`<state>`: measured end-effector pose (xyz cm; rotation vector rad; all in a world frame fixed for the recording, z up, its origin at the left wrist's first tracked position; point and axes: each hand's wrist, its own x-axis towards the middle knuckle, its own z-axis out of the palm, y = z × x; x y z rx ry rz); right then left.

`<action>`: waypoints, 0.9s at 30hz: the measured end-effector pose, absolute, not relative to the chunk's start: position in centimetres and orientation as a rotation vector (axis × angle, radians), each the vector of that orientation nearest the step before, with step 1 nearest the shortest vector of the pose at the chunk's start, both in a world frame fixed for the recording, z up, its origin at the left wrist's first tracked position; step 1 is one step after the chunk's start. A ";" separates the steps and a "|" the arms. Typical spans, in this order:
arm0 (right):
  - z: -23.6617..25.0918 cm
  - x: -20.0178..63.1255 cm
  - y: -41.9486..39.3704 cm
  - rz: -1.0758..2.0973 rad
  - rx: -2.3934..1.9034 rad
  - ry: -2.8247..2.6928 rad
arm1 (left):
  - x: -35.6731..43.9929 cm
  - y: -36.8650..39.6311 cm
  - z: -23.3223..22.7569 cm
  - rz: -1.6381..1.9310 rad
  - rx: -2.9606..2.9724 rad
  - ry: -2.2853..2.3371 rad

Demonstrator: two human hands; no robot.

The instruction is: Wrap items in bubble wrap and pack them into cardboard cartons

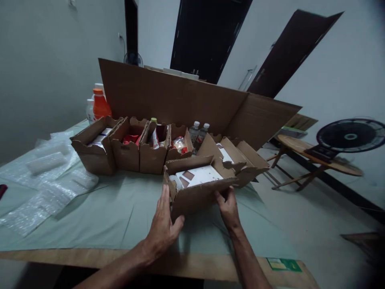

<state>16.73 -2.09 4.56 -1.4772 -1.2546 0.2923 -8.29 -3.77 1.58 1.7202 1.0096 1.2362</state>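
Note:
A small open-topped cardboard bin (195, 196) sits between my hands near the middle of the table, in front of a row of similar bins. Inside it lies a white box with brown patches (200, 176), beside a whitish item I cannot make out. My left hand (164, 224) holds the bin's left end, fingers straight along that side and thumb by the front corner. At the right end, my right hand (229, 208) grips the lower edge with bent fingers. Whether the bin's base touches the cloth cannot be made out.
Several cardboard bins (154, 158) with packets stand behind, backed by a tall cardboard panel (171, 90). Clear bottles (200, 134) rise among them. An orange bottle (101, 105) stands back left. Bubble wrap (57, 190) covers the table's left. A fan (350, 136) rests on a wooden stand at right.

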 end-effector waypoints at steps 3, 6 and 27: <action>3.1 17.1 -0.8 0.289 -1.461 -1.227 | -7.6 -4.1 0.9 1.222 1.775 1.042; 1.9 16.8 0.2 0.289 -1.437 -1.181 | -7.0 -4.6 0.8 1.226 1.807 1.020; 1.3 15.8 3.6 0.247 -1.335 -1.238 | -2.5 -9.7 -0.7 1.037 1.790 0.872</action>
